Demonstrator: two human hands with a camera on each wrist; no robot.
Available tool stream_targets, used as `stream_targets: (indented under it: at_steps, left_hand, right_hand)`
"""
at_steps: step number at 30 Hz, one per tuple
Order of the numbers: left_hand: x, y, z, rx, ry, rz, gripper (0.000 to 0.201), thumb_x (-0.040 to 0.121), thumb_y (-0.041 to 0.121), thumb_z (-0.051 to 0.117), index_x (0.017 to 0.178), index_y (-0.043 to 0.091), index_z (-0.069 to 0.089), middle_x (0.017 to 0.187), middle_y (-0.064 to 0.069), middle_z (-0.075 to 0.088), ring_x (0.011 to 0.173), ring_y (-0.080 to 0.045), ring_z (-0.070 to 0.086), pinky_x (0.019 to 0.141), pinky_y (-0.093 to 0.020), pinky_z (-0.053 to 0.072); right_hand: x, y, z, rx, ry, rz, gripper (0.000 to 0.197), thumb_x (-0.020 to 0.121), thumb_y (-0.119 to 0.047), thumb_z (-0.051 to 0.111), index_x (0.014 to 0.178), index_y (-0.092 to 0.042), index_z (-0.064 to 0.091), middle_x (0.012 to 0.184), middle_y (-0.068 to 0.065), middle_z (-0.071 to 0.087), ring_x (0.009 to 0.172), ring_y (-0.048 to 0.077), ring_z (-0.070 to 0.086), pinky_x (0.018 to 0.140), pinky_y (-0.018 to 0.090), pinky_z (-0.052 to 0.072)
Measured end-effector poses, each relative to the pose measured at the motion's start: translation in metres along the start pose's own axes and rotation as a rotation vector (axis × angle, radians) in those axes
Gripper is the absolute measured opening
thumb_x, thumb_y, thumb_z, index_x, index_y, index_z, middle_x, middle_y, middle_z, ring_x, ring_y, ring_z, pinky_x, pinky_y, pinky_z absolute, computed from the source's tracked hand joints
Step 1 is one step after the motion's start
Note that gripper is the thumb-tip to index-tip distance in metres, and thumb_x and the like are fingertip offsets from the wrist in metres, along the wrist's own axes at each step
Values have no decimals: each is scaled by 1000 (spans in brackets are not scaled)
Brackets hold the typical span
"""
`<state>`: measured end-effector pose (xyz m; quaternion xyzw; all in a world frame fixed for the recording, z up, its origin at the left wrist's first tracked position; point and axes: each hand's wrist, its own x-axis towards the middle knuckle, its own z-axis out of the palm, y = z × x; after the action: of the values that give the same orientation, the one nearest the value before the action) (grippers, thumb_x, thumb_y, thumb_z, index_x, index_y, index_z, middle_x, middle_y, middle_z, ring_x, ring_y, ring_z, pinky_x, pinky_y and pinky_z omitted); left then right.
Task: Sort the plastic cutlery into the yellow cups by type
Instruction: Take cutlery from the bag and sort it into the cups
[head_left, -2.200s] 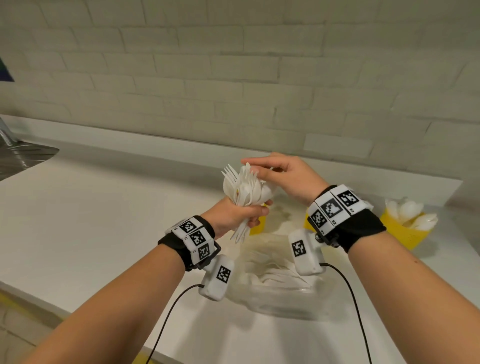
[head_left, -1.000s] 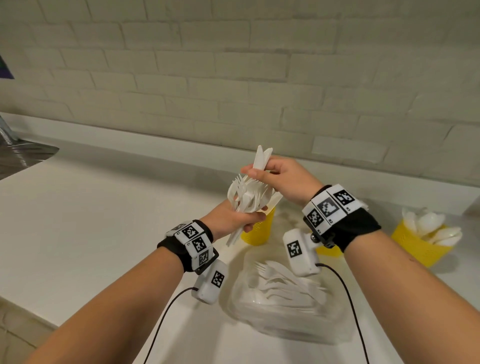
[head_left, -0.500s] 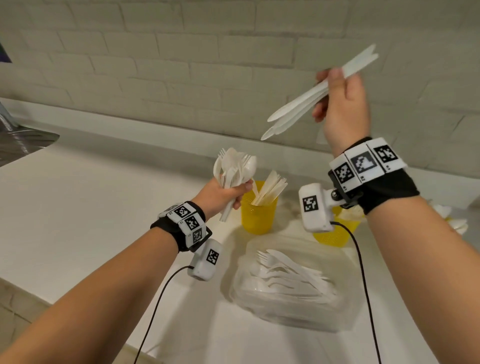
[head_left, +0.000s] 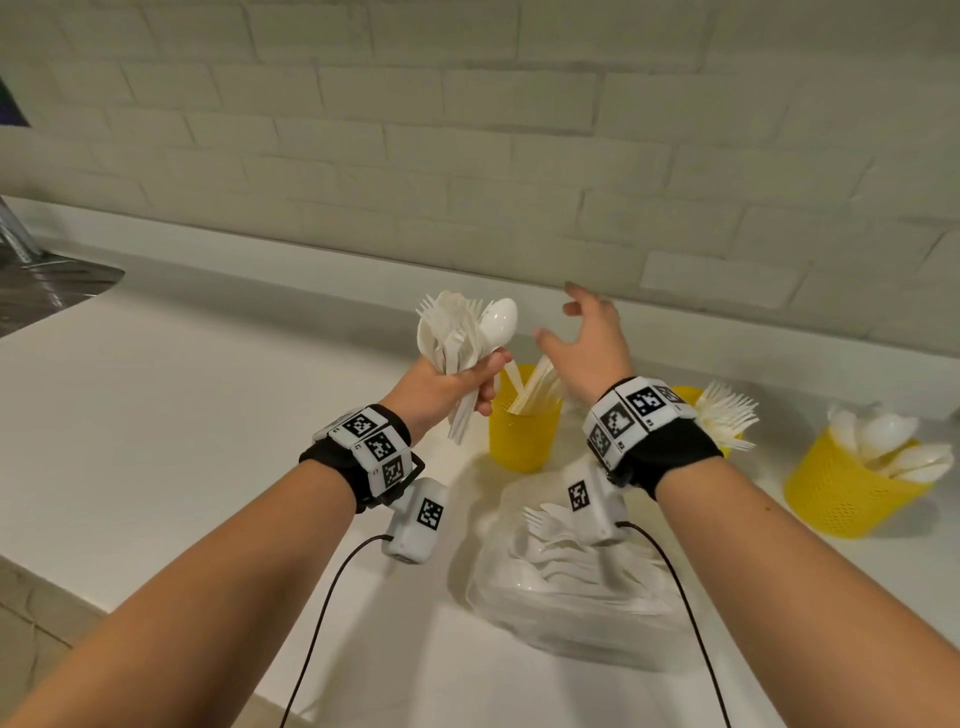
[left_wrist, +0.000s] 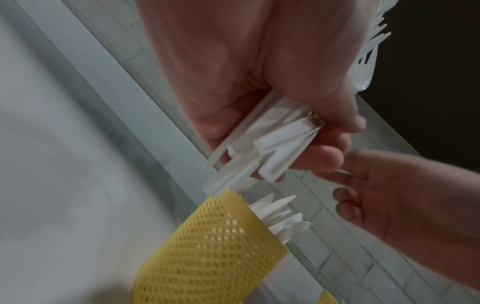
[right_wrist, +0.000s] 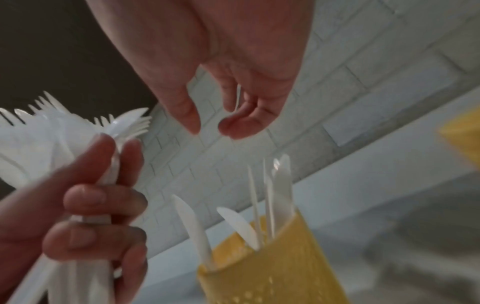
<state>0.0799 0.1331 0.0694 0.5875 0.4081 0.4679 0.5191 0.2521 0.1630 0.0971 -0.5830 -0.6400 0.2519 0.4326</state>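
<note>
bundle risk: we've got a fat mixed bundle (head_left: 464, 338) of forks and spoons fanned out in our left hand (head_left: 441, 387), held by the handles only, so if we tug one piece out with the grip loose, its neighbours probably slide out and scatter on the counter (head_left: 182, 415)
mix-up risk: fork tines and spoon bowls are nested together up top, so grabbing by feel could easily send a fork along with a spoon into the wrong cup
tip risk: the knife cup (head_left: 524, 431) sits right under both hands near the back edge of the counter, and its knives (head_left: 535, 387) lean out at an angle; a wrist dropping low could likely snag them or knock the light mesh cup over
cable risk: the wrist-camera leads hang over the clear tray (head_left: 571, 613) of unsorted cutlery at the front edge, could drag pieces out, we reckon
left hand pose: raised above the knife cup, fingers (right_wrist: 103, 198) curled tight round the bundle's handles, heads pointing up
right hand pose: our right hand (head_left: 592, 343) hovers just right of the bundle, palm toward it, fingers (right_wrist: 182, 107) spread wide and holding nothing
other cups: fork cup (head_left: 691, 397) is mostly hidden behind the right wrist, spoon cup (head_left: 852, 488) sits toward the right edge
</note>
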Motion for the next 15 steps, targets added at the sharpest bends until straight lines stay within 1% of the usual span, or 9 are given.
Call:
stream_targets:
  at_steps: [1, 2, 3, 4, 6, 8, 10, 11, 15]
  left_hand:
    - [0, -1, 1, -12, -13, -2, 14, 93, 22, 57, 99, 13, 66, 64, -1, 56, 56, -15, 55, 63, -28, 52]
    - [1, -2, 1, -29, -24, -6, 16, 93, 24, 57, 100, 13, 66, 64, -1, 56, 56, -15, 54, 66, -30, 51]
    - [1, -3, 2, -45, -32, -11, 18, 91, 27, 58, 100, 14, 67, 64, -1, 55, 56, -15, 53, 68, -33, 50]
    - [1, -4, 5, -57, -40, -16, 20, 88, 30, 60, 99, 15, 68, 64, -1, 55, 55, -15, 53, 69, -34, 48]
    - [1, -3, 10, -61, -61, -23, 20, 84, 33, 62, 94, 18, 70, 62, 0, 53, 52, -14, 51, 69, -37, 46]
    - [2, -1, 16, -69, -78, -27, 24, 81, 34, 63, 95, 14, 69, 59, 0, 51, 49, -12, 48, 67, -38, 43]
    - [2, 0, 20, -82, -84, -23, 28, 81, 31, 64, 99, 10, 64, 58, 0, 49, 46, -11, 45, 64, -37, 41]
    - [3, 0, 21, -91, -87, -22, 27, 81, 30, 64, 99, 11, 64, 58, 0, 49, 46, -11, 45, 63, -36, 41]
    - [2, 1, 21, -83, -117, -17, 16, 84, 30, 61, 90, 15, 62, 63, -1, 56, 50, -14, 52, 62, -33, 46]
  right_hand:
    - [-2, -7, -5, 26, 43, -45, 53, 90, -28, 59, 139, -20, 41, 125, -2, 43, 102, 8, 47, 92, 22, 39]
    - [-3, -12, -8, 94, 49, -73, 45, 92, -33, 56, 135, -21, 47, 123, -3, 47, 101, 8, 49, 92, 24, 40]
    - [-5, -17, -10, 188, 9, -71, 39, 92, -39, 54, 128, -23, 52, 120, -3, 53, 97, 10, 52, 89, 28, 45]
    - [-10, -23, -11, 279, -74, -43, 34, 92, -43, 53, 121, -26, 56, 116, -4, 58, 91, 10, 55, 82, 29, 49]
    - [-17, -27, -10, 351, -232, -11, 28, 90, -45, 55, 113, -31, 59, 108, -4, 61, 78, 8, 56, 64, 22, 49]
    - [-19, -24, -8, 316, -262, -58, 27, 91, -38, 58, 116, -28, 60, 98, -4, 62, 68, 8, 57, 55, 18, 47]
    - [-18, -21, -8, 301, -248, -67, 28, 94, -27, 54, 122, -23, 59, 94, -6, 60, 64, 9, 58, 56, 20, 47]
    - [-17, -20, -9, 299, -246, -51, 29, 96, -24, 52, 124, -22, 57, 93, -8, 59, 65, 8, 58, 57, 21, 47]
    - [-18, -20, -12, 344, -241, -16, 35, 99, -19, 46, 133, -19, 45, 89, -9, 58, 65, 9, 59, 60, 22, 47]
